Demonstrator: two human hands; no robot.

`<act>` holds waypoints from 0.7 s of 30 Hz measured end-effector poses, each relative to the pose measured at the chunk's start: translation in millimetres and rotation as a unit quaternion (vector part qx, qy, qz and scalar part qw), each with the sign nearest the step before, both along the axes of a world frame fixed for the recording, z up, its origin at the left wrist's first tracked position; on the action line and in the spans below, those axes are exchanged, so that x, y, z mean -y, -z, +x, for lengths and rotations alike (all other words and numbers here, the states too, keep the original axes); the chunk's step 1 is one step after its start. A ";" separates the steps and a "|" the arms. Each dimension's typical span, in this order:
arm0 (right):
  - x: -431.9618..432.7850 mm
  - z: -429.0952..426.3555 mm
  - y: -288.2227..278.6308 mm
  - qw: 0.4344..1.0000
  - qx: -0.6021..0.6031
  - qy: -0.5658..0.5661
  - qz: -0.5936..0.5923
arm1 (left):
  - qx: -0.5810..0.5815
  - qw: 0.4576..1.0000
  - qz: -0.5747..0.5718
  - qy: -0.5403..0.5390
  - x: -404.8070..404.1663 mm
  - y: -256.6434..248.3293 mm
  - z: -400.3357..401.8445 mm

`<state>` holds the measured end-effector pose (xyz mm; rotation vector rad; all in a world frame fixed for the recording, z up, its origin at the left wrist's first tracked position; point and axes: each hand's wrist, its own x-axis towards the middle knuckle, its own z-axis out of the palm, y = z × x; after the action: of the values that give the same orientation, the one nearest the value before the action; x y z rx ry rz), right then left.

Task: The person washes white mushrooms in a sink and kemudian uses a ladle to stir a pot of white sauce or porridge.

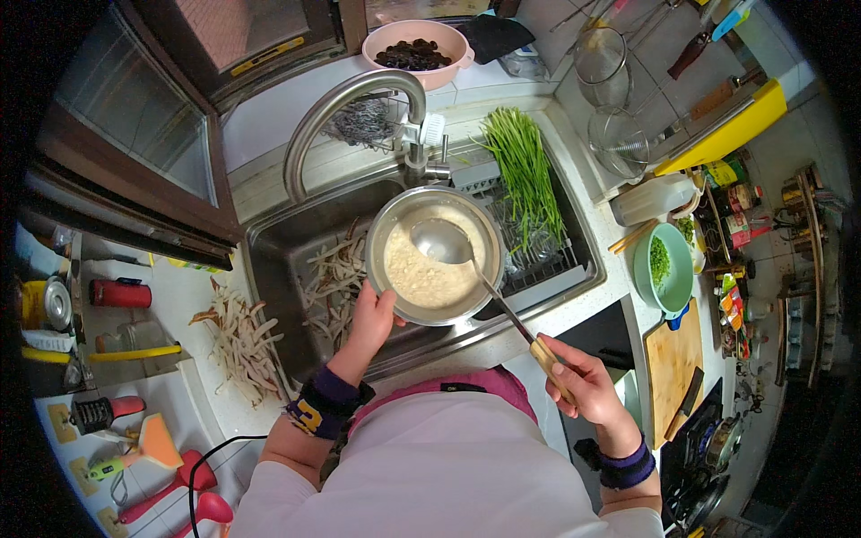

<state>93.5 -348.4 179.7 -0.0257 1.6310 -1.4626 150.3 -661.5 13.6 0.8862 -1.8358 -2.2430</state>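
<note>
My left hand [374, 315] grips the near-left rim of a stainless steel bowl [493, 296], thumb on the edge and fingers beneath. The bowl is held over the divide of a double sink [269, 316]. A pale, lumpy batter-like mixture [430, 286] covers its bottom. Within the bowl a metal ladle [442, 241] lies in the mixture, its round head partly sunk. My right hand [584, 380] is closed around the ladle's wooden handle [548, 360], to the right of the bowl. Pale peel-like strips [329, 269] lie in the left basin.
A curved faucet [356, 84] arches behind the bowl. Long green chives [528, 175] rest over the right basin. More pale strips [242, 346] sit on the left counter. To the right are a green bowl [679, 282] of chopped greens, a cutting board [662, 356] and a knife [687, 403].
</note>
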 end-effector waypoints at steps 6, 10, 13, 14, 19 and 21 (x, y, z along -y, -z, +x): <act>0.7 -0.5 3.5 0.996 0.089 0.010 -0.019 | 0.004 1.000 -0.008 0.003 -2.0 -7.5 -3.1; -3.5 -6.3 9.6 0.961 0.251 0.062 -0.095 | 0.008 1.000 -0.014 0.012 -1.1 -7.7 -2.2; -5.7 -7.3 14.6 0.943 0.296 0.084 -0.127 | 0.004 1.000 -0.021 0.014 -1.4 -10.1 -1.8; -5.9 -7.2 15.2 0.941 0.297 0.088 -0.132 | 0.004 1.000 -0.018 0.012 -1.3 -8.2 -1.4; -0.7 -6.1 11.5 0.967 0.219 0.063 -0.117 | 0.006 1.000 -0.006 0.006 -2.5 -4.5 -1.9; -0.2 -7.0 11.6 0.969 0.207 0.067 -0.116 | 0.010 1.000 -0.007 0.005 -3.8 -7.5 -2.6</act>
<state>86.4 -348.2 168.1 0.2476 1.1388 -1.6278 147.7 -657.7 21.1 0.9018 -1.8662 -2.2332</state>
